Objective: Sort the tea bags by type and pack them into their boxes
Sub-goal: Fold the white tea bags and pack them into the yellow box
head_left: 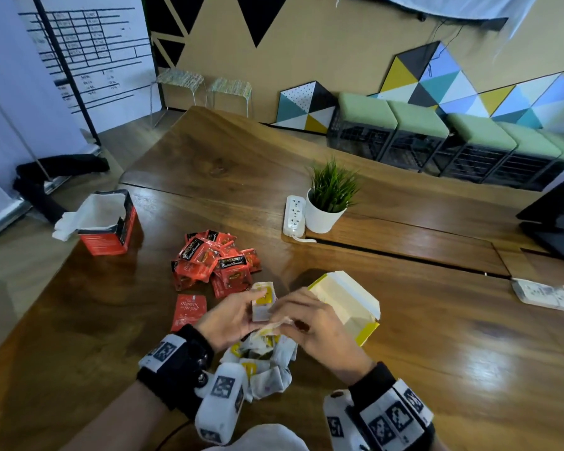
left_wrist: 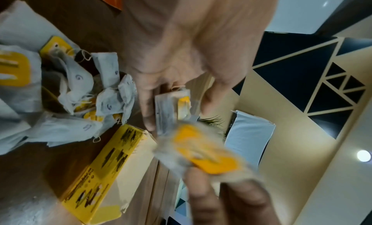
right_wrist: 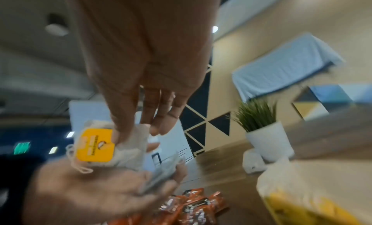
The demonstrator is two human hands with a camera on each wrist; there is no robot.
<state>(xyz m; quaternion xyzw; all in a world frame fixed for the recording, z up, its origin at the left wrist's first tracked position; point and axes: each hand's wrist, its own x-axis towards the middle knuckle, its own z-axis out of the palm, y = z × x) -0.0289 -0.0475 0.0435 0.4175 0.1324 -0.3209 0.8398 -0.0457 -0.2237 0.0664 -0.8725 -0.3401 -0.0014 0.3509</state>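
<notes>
My left hand [head_left: 238, 315] grips a small upright stack of white tea bags with yellow tags [head_left: 263, 300]; the same stack [left_wrist: 172, 110] shows between its fingers in the left wrist view. Just beside it my right hand [head_left: 290, 319] pinches one white tea bag with a yellow tag [right_wrist: 96, 146], held right over the left palm. A loose pile of the same white bags [head_left: 262, 362] lies under both hands. The open yellow box [head_left: 349, 304] lies right of the hands. Red sachets [head_left: 215, 262] are heaped further back, and the open red box [head_left: 108, 222] stands at the far left.
A single red sachet [head_left: 189, 310] lies left of my left wrist. A potted plant [head_left: 329, 200] and a white power strip [head_left: 294, 216] stand beyond the yellow box. Another white strip [head_left: 541, 292] lies at the right. A dark monitor base [head_left: 557, 219] sits far right.
</notes>
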